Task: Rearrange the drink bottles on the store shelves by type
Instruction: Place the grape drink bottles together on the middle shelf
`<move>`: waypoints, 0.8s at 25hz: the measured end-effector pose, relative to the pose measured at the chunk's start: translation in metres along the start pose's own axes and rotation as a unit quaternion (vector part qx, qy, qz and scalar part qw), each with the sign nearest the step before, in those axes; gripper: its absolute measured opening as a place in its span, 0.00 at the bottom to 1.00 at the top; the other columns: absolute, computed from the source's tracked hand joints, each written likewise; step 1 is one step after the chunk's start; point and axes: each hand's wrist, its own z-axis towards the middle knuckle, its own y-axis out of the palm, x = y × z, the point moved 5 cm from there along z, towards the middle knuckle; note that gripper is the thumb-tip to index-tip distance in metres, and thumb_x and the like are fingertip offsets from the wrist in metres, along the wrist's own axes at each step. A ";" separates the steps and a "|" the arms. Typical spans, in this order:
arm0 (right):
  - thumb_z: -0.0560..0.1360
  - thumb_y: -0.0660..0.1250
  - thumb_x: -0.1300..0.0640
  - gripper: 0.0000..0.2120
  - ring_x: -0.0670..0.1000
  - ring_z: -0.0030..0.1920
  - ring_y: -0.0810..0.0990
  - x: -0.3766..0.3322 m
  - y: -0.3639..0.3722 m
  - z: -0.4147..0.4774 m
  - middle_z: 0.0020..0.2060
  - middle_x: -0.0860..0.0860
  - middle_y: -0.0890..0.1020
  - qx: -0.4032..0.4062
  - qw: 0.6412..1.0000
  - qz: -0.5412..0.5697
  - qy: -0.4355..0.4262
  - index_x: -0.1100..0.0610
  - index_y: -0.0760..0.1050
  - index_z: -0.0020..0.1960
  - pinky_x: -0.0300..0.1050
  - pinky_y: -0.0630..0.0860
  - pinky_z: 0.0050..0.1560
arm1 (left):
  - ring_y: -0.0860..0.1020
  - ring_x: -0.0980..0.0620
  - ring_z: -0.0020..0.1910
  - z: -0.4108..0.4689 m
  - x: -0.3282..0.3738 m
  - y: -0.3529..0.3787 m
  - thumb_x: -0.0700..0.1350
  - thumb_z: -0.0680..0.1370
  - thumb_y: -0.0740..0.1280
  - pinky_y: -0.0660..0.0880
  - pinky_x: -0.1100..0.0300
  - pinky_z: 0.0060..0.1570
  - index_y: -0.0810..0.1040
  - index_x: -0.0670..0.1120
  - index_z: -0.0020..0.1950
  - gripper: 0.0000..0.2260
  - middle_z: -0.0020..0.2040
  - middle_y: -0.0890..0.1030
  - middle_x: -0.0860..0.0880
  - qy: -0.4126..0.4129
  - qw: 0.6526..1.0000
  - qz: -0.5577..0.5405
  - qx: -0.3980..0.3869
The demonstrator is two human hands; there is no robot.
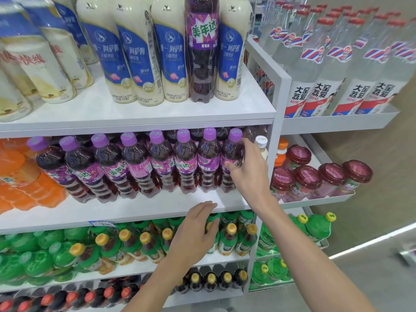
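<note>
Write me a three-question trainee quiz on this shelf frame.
1. True or false: the left hand grips a bottle.
2. Which stands among the milk tea bottles on the top shelf? A) an orange soda B) a purple soda bottle C) a green tea
3. Fill in: the right hand holds the end bottle of the purple row; the lone bottle beside it has a ___ cap.
Key: 1 false; 2 B; 3 white.
</note>
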 end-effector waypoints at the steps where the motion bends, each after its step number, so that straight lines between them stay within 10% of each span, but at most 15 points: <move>1: 0.76 0.75 0.57 0.34 0.56 0.69 0.73 0.001 0.000 0.000 0.69 0.55 0.75 0.002 1.000 0.004 0.006 0.58 0.64 0.78 0.47 0.68 0.66 | 0.64 0.58 0.76 -0.001 -0.001 0.000 0.52 0.85 0.62 0.58 0.74 0.71 0.69 0.51 0.79 0.21 0.76 0.68 0.56 -0.002 1.000 0.005 -0.001; 11: 0.80 0.71 0.59 0.31 0.54 0.66 0.78 0.017 0.004 -0.015 0.74 0.51 0.72 0.019 0.998 0.044 -0.028 0.56 0.63 0.80 0.55 0.76 0.67 | 0.64 0.61 0.76 -0.010 -0.009 0.007 0.54 0.85 0.62 0.50 0.80 0.67 0.68 0.53 0.79 0.21 0.77 0.69 0.57 -0.015 1.000 0.002 0.007; 18: 0.77 0.73 0.62 0.20 0.40 0.52 0.74 0.030 -0.022 -0.031 0.58 0.47 0.77 0.114 0.990 0.060 -0.048 0.57 0.75 0.68 0.26 0.70 0.54 | 0.63 0.63 0.75 -0.008 -0.014 0.006 0.55 0.85 0.61 0.57 0.71 0.73 0.68 0.54 0.79 0.22 0.77 0.68 0.59 -0.036 0.999 -0.018 0.016; 20: 0.75 0.75 0.61 0.23 0.46 0.56 0.75 0.038 -0.034 -0.027 0.57 0.47 0.74 0.155 0.986 0.064 -0.014 0.58 0.74 0.68 0.34 0.72 0.57 | 0.61 0.67 0.73 -0.007 -0.014 0.004 0.55 0.85 0.61 0.64 0.63 0.75 0.68 0.54 0.79 0.22 0.77 0.68 0.59 -0.034 0.999 -0.026 0.019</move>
